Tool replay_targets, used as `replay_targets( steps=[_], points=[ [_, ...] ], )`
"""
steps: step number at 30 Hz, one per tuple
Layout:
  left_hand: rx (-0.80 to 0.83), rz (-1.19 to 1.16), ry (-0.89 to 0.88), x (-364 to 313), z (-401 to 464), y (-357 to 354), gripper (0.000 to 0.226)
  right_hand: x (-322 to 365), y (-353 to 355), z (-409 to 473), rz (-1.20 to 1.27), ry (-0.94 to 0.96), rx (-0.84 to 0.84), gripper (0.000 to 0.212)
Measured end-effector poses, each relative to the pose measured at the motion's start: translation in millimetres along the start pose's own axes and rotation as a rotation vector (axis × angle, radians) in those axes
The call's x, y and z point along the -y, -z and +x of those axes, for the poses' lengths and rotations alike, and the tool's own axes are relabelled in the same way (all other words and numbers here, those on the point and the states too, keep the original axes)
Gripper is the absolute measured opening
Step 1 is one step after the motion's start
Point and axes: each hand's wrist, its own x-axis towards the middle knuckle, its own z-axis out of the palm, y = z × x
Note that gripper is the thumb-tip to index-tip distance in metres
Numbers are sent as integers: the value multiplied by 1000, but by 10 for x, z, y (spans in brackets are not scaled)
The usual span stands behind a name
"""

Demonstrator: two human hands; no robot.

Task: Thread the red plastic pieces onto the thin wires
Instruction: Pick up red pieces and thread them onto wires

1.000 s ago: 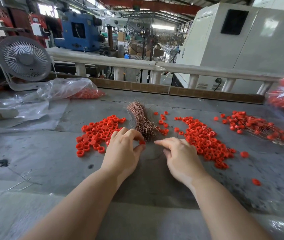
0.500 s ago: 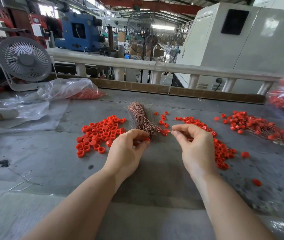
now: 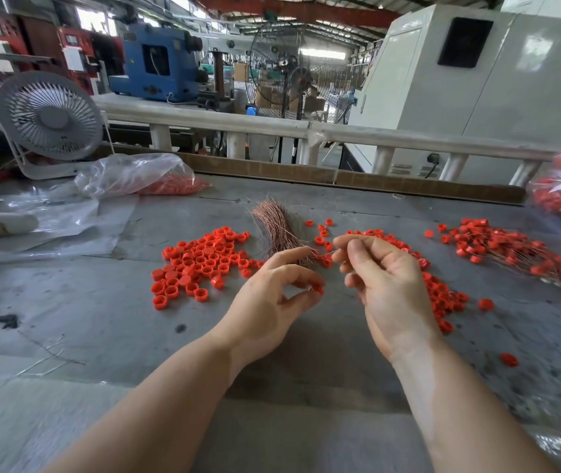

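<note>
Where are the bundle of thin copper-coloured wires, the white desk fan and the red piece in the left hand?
bundle of thin copper-coloured wires (image 3: 277, 227), head view, mid-bundle
white desk fan (image 3: 50, 115), head view, hub
red plastic piece (image 3: 317, 288), head view, visible edge

I see bright red caps (image 3: 200, 264) on a dull grey table (image 3: 101, 319), beside a copper-brown wire bundle (image 3: 277, 227). A white fan (image 3: 48, 119) stands at the back, near a clear bag (image 3: 135, 174) holding what may be orange-red pieces. Behind it sits 1 blue machine (image 3: 156, 68).

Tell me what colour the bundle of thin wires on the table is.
Coppery pinkish-brown; the bundle of thin wires shows in the head view.
</note>
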Motion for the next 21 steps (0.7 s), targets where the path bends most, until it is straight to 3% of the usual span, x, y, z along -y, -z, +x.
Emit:
replay_targets(
  steps=[9,21],
  points=[
    [10,14,-24,-9,10,-17,13,23,-22,-34,25,-8,157,29],
    [-107,167,-52,-13,6,-22,14,36,44,16,187,-97,-50,23]
  ],
)
